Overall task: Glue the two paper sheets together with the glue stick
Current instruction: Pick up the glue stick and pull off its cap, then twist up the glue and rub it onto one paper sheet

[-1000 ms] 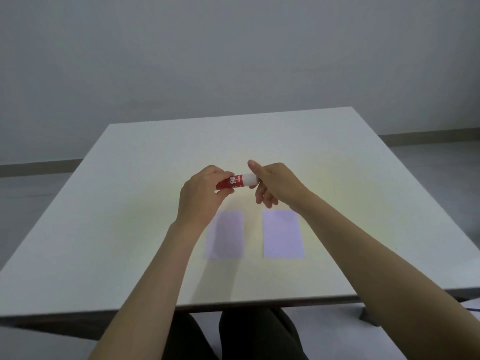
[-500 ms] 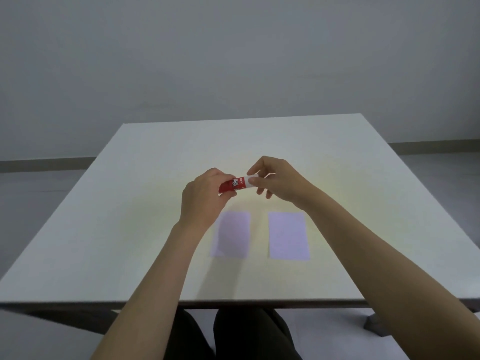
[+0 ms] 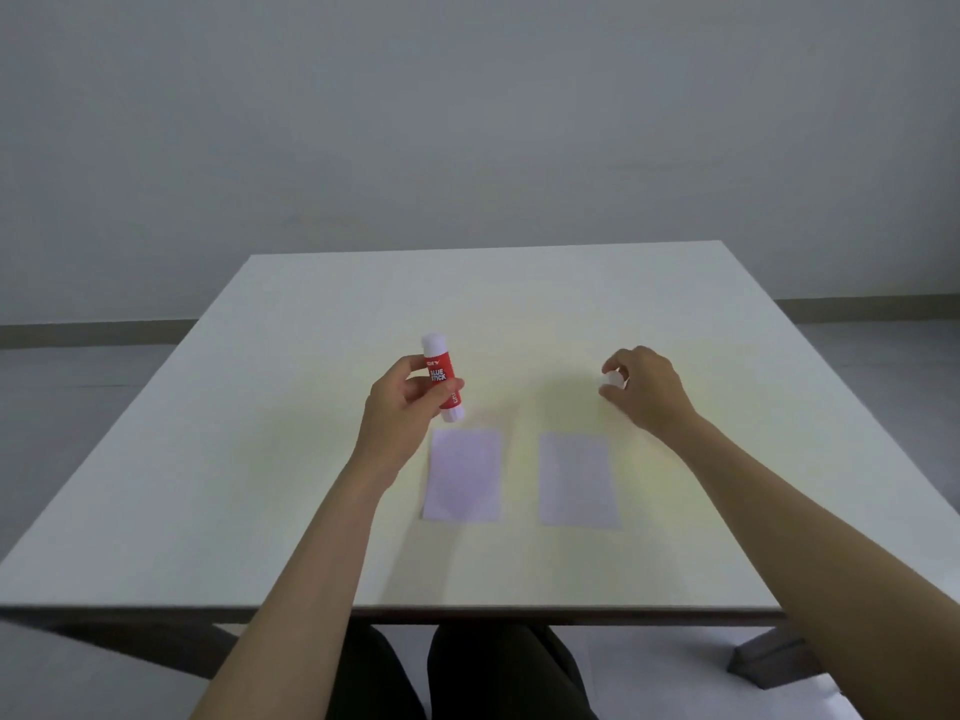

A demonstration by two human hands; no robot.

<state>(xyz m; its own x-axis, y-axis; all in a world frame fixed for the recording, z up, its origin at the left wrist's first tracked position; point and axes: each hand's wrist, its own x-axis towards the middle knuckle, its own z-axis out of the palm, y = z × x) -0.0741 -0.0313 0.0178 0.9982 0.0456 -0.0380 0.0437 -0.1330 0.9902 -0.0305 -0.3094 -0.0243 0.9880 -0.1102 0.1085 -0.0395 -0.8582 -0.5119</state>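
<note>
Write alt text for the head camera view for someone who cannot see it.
A person's left hand holds a red-and-white glue stick upright-tilted above a white table, while the right hand holds its small white cap off to the side. Two pale lilac paper sheets lie side by side, apart.

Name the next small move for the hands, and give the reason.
Probably set the cap down on the table to the right. The right hand holds it low, clear of both sheets, while the left hand holds the uncapped glue stick above the left sheet. That frees a hand to steady the paper.
</note>
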